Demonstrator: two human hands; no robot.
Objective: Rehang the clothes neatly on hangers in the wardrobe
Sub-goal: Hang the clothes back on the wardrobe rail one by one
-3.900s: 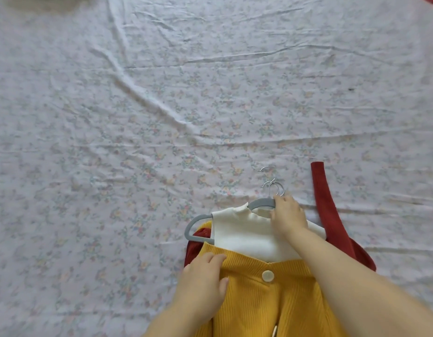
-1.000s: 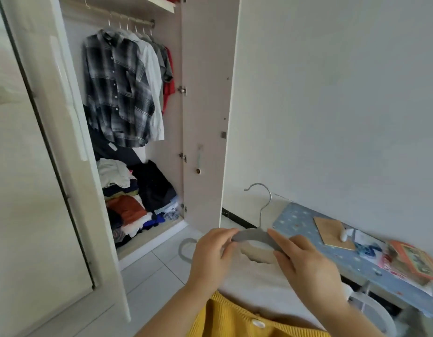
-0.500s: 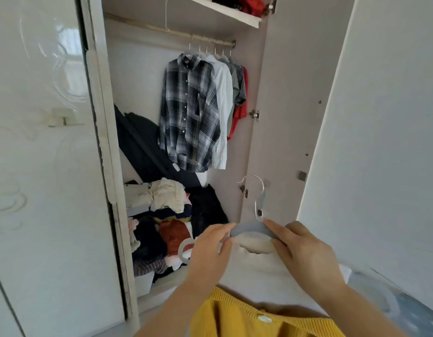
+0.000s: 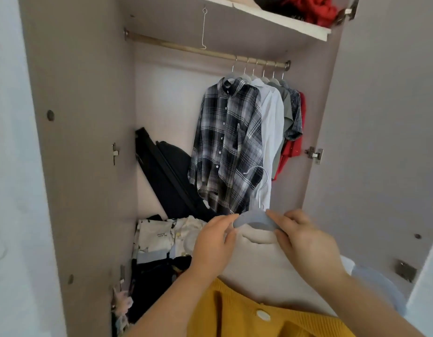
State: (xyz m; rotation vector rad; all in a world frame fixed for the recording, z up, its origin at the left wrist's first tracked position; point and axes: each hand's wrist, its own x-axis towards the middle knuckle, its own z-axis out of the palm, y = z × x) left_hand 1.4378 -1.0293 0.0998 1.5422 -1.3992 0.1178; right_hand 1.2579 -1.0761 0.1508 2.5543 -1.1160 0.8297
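I hold a grey hanger [image 4: 253, 218] with a metal hook in front of the open wardrobe. A white top [image 4: 259, 263] with a yellow ribbed part [image 4: 235, 319] below it hangs on the hanger. My left hand [image 4: 214, 244] pinches the hanger's left shoulder. My right hand [image 4: 303, 239] pinches its right shoulder. The hook points up, well below the brass rail [image 4: 186, 47]. Several shirts hang at the rail's right end, a plaid shirt [image 4: 227, 142] foremost.
The rail's left half is bare except for a thin wire hook [image 4: 204, 27]. A black case [image 4: 167, 176] leans in the back corner. Folded clothes [image 4: 159, 239] pile on the wardrobe floor. A shelf [image 4: 283, 23] above holds red cloth. The right door [image 4: 381, 142] stands open.
I have turned from the bed to the wardrobe carrying the hanger with the garment. Over the last second I came closer, and the rail now sits above my hands.
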